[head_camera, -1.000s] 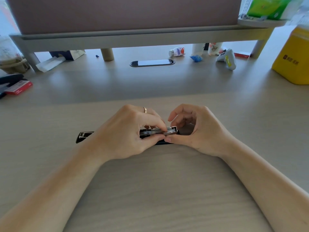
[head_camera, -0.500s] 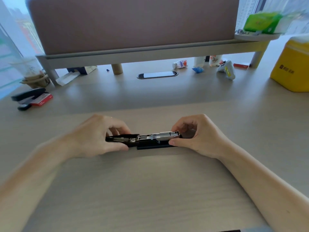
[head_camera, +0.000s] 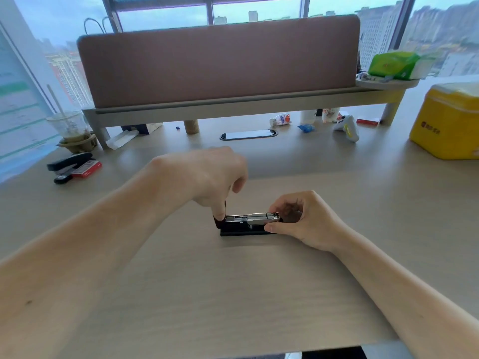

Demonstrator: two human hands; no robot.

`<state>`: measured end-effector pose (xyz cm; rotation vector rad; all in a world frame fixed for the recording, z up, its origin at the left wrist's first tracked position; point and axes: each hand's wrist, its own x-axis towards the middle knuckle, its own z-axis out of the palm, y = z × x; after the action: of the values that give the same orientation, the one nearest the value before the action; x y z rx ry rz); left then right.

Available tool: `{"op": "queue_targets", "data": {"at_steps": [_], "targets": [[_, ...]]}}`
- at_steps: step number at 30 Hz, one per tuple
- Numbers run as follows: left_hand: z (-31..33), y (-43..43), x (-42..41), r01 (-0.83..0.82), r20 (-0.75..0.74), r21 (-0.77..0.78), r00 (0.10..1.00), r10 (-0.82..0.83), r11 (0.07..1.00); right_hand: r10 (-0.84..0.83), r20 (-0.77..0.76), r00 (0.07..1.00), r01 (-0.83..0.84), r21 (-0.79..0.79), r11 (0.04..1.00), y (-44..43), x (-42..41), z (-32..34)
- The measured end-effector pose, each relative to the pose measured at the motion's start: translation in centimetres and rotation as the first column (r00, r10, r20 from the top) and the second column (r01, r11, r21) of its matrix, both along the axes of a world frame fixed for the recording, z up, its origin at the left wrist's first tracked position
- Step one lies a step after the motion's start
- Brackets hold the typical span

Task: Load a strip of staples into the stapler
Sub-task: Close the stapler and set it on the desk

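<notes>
Head view: stapler point(head_camera: 250, 225) lying on desk point(head_camera: 233, 294), between hands, metal channel exposed. Black top cover point(head_camera: 219, 218) being pinched upright at stapler's left end by left hand point(head_camera: 207, 177). Stapler's right end being gripped, thumb below, fingers above, by right hand point(head_camera: 303, 221).

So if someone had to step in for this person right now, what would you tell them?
Left hand: fingers pinch the stapler's black cover, swung up at the hinge end.
Right hand: steadies the front end of the metal magazine.
The stapler rests on the desk between the hands.
Done: cover open, magazine exposed. Whether staples are in, I cannot tell.
Left: check the strip is seated, then close the cover.
</notes>
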<state>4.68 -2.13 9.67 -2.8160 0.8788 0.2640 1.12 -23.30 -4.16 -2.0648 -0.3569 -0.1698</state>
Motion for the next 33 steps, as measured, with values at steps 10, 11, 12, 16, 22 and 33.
{"op": "queue_targets", "data": {"at_steps": [10, 11, 12, 16, 22, 33], "targets": [[-1.8, -2.2, -0.2, 0.109, 0.000, -0.169, 0.994, -0.111, 0.980, -0.005, -0.003, 1.000, 0.005, 0.012, 1.000, -0.3, 0.5, -0.4], [-2.1, -2.4, -0.2, 0.106, -0.019, -0.176, 0.994, -0.111, 0.979, 0.000, 0.006, 1.000, 0.000, 0.017, 1.000, -0.3, 0.6, -0.4], [-2.4, -2.5, -0.1, 0.109, -0.028, -0.178, 0.993, -0.116, 0.978, 0.006, 0.007, 1.000, -0.006, 0.018, 1.000, -0.3, 0.6, -0.4], [-3.3, -2.8, 0.2, 0.109, -0.067, -0.181, 0.990, -0.123, 0.977, 0.006, 0.011, 1.000, -0.007, 0.006, 1.000, -0.2, 0.4, -0.2], [-5.3, -3.6, 0.2, -0.124, -0.256, -0.324, 0.966, 0.039, 0.938, -0.044, 0.006, 0.999, 0.044, 0.024, 0.999, -0.2, 0.3, 0.1], [-7.4, -5.0, -1.2, -0.254, -0.224, -0.497, 0.961, 0.160, 0.829, -0.054, 0.012, 0.998, 0.053, 0.019, 0.998, -0.2, 0.2, 0.3]]}}
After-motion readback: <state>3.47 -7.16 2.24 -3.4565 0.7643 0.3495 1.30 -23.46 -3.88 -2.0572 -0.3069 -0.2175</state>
